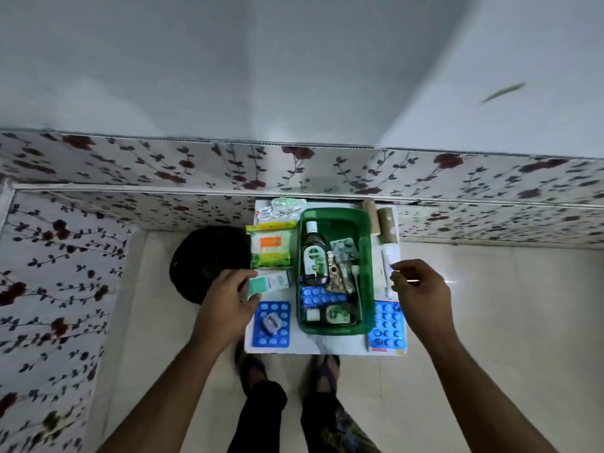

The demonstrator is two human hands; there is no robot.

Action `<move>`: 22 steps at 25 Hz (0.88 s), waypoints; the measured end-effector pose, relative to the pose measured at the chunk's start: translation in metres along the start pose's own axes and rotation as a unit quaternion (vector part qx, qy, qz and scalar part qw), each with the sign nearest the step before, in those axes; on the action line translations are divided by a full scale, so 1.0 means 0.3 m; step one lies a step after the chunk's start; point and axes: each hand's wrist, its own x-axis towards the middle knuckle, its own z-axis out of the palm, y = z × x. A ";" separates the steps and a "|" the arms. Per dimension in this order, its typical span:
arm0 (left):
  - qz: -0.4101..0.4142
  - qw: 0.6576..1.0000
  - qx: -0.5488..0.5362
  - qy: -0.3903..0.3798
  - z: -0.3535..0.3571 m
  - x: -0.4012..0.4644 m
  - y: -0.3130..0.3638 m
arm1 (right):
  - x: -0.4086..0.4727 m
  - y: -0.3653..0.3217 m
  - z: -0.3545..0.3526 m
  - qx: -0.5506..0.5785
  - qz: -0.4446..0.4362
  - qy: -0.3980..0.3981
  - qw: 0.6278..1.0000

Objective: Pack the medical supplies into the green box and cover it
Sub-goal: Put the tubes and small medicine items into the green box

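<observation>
Packing is about half done, by my reckoning. The green box [336,271] sits in the middle of the small white counter [327,348], and already in it lie the big dark antiseptic bottle [314,258], a smaller bottle on its side [331,314] at the box's near end, a blue blister sheet [322,295] between the two, and a few foil strips [343,250] along the box's right side.

Outside the box, a good deal is left. Left of it lie the yellow-green packet [270,246], the small white-and-green carton [270,282] nearer me, and a blue tablet sheet [272,323] with a small grey device [270,322] on top. Behind the packet, at the box's far left corner, is a clear bag of strips [281,209]. Right of the box are two brown bandage rolls [380,222] at the far end, a white tube [387,266] on a flat sachet, and another blue tablet sheet [388,323] near me.

My left hand [225,299] is closing on the carton, fingers touching its left end but not yet lifting it. My right hand [416,289] hovers just beside the tube, fingers loosely curled, holding nothing I can make out.

I see no separate lid anywhere; a translucent green panel [365,282] stands along the box's right edge and may be it. Covering is not yet done.
</observation>
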 end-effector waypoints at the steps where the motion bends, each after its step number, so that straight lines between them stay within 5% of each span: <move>1: 0.015 0.999 0.030 0.000 0.030 0.006 0.001 | 0.043 0.061 -0.016 -0.035 0.028 0.004 0.999; 14: 0.090 0.969 0.231 0.004 0.145 0.061 -0.052 | 0.226 0.225 0.096 -0.120 0.089 -0.046 0.988; 22: 0.019 0.997 0.043 0.056 0.024 -0.078 0.307 | 0.167 0.173 0.041 -0.016 0.124 0.003 0.992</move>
